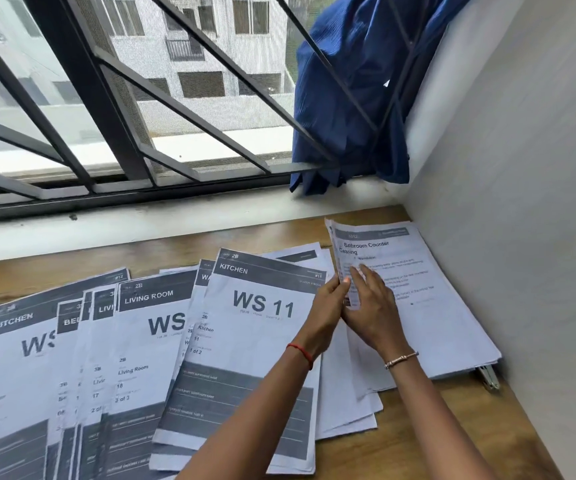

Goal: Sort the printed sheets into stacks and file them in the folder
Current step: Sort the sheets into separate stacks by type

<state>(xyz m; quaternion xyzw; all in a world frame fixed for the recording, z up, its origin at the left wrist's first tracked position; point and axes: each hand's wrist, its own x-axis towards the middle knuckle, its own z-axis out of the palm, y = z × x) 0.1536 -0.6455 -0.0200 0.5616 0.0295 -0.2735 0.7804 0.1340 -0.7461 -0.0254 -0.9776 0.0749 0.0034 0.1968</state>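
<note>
Sorting step in hand. Left hand (328, 306) pinching the lifted left edge of the Bathroom Counter Cleaning sheet (401, 258), right of centre. Right hand (373, 306) laid on it, fingers straight. Next, probably: separate one sheet only and match it against the fanned WS sheets (255, 341), lower left.
</note>
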